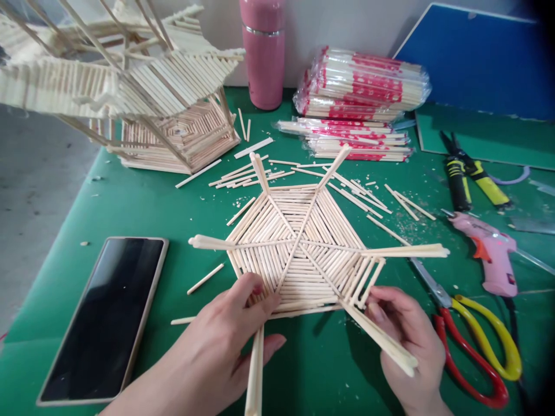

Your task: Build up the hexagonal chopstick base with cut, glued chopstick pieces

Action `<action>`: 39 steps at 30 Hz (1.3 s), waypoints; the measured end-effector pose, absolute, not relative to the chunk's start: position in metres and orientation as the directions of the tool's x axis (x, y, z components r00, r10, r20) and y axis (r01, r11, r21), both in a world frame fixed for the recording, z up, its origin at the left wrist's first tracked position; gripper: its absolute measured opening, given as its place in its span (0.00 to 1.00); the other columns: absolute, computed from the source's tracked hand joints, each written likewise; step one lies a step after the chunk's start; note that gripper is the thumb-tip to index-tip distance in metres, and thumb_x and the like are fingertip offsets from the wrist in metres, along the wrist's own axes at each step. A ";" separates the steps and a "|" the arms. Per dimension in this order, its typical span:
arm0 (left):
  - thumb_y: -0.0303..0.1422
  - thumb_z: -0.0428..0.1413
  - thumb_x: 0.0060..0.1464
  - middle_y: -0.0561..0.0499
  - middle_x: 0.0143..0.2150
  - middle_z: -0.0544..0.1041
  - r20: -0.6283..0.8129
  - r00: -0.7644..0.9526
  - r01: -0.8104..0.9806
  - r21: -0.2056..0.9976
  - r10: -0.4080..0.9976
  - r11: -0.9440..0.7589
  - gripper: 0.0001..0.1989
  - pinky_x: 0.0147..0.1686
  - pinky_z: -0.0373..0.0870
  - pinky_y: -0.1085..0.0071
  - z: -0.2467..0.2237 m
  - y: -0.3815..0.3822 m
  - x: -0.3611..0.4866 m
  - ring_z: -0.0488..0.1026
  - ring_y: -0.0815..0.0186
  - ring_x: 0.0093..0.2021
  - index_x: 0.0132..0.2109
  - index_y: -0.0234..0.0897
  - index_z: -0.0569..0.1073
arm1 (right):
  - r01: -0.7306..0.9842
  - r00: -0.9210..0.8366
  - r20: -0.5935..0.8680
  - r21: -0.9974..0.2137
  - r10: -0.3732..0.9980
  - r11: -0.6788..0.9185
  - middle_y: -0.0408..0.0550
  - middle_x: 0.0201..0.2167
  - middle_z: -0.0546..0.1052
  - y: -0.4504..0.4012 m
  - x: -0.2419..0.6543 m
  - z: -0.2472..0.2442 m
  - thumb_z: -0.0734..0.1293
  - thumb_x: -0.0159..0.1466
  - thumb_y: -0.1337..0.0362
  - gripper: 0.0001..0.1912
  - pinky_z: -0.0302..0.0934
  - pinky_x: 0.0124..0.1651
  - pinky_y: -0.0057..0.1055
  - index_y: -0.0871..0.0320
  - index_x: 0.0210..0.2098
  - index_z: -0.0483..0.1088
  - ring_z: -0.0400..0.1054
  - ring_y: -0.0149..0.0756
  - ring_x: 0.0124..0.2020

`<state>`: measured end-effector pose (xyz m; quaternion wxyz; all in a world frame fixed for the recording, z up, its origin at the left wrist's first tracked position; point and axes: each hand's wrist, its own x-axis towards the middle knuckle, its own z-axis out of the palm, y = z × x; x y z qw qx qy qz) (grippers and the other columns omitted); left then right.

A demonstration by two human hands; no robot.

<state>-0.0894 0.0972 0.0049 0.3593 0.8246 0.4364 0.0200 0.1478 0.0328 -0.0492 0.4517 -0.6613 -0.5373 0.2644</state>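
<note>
A hexagonal panel of pale wooden sticks [299, 237] lies in front of me, with paired stick posts sticking out from its corners. My left hand [236, 332] grips its near left edge, thumb and fingers closed beside the near left post [255, 370]. A small ladder-like stick railing [370, 280] stands along the right edge. My right hand [407, 335] is closed at the lower end of that railing, behind the near right post [385, 340]. The right fingertips are partly hidden. A longer stick [184, 320] lies by the left wrist.
A stick pavilion model [173, 86] stands back left, near a pink bottle [265, 63] and wrapped chopstick packs [359, 86]. Cut sticks [359, 196] lie scattered. Right are pliers [470, 173], a pink glue gun [489, 248] and scissors [477, 341]; a phone [106, 318] lies left.
</note>
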 end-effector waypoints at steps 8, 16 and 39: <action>0.31 0.48 0.55 0.49 0.40 0.64 -0.267 0.603 0.697 0.634 0.752 -0.334 0.09 0.35 0.69 0.73 0.004 0.097 -0.090 0.69 0.69 0.35 0.43 0.40 0.68 | 0.404 0.314 0.273 -0.905 0.909 0.132 0.47 0.30 0.70 0.025 0.150 -0.045 0.62 0.58 0.71 0.07 0.65 0.27 0.28 0.57 0.37 0.67 0.67 0.33 0.29; 0.31 0.50 0.54 0.48 0.42 0.66 -0.162 0.593 0.668 0.645 0.789 -0.370 0.09 0.36 0.69 0.75 0.002 0.091 -0.093 0.70 0.68 0.37 0.44 0.39 0.68 | 0.307 -0.312 -0.104 -0.952 0.945 -0.003 0.52 0.47 0.68 0.022 0.114 -0.022 0.57 0.63 0.70 0.25 0.65 0.41 0.29 0.51 0.58 0.53 0.68 0.32 0.38; 0.25 0.54 0.50 0.48 0.37 0.73 0.251 0.488 0.662 0.518 0.836 -0.542 0.08 0.38 0.65 0.66 -0.011 0.072 -0.094 0.71 0.65 0.36 0.40 0.37 0.69 | 0.066 -0.271 -0.217 -0.976 0.938 -0.206 0.48 0.46 0.67 0.026 0.098 -0.025 0.57 0.64 0.66 0.24 0.62 0.40 0.26 0.49 0.59 0.50 0.66 0.28 0.38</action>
